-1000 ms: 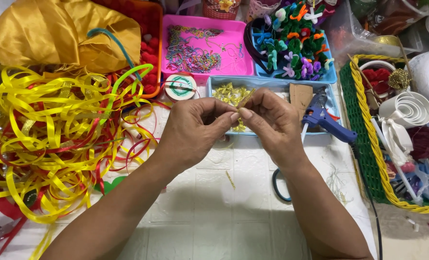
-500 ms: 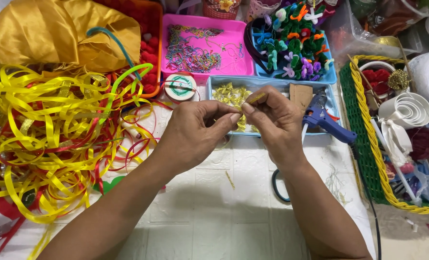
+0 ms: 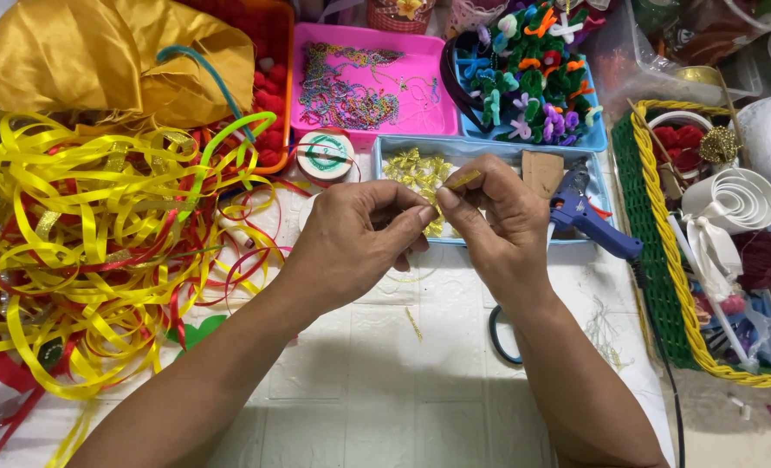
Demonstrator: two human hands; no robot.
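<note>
Two bare hands meet over a white table (image 3: pixel 377 381) in the head view. The left hand (image 3: pixel 355 238) is curled nearly closed, thumb and forefinger pinched at the tip. The right hand (image 3: pixel 498 221) is closed the same way, its fingers pinching a thin strip of gold ribbon (image 3: pixel 465 179) that sticks up just above the knuckles. The fingertips of both hands touch, in front of a pale blue tray (image 3: pixel 481 152) holding small gold bows (image 3: pixel 416 169) and a brown card piece (image 3: pixel 541 172).

Behind it sit a pink tray (image 3: pixel 420 52) of fine coloured chains and a blue tray (image 3: pixel 589 139) packed with green, orange and purple pipe-cleaner shapes. A round white spool (image 3: pixel 325 156) with a green-printed label stands just left of the pale blue tray. A blue glue gun (image 3: pixel 589 221) lies at the tray's right edge. A loose heap of yellow and red ribbon (image 3: pixel 82 251) fills the left side, with gold cloth (image 3: pixel 91 56) behind it. A green basket with a yellow rim (image 3: pixel 663 260) stands at the right, holding a white ribbon roll (image 3: pixel 736 199).
</note>
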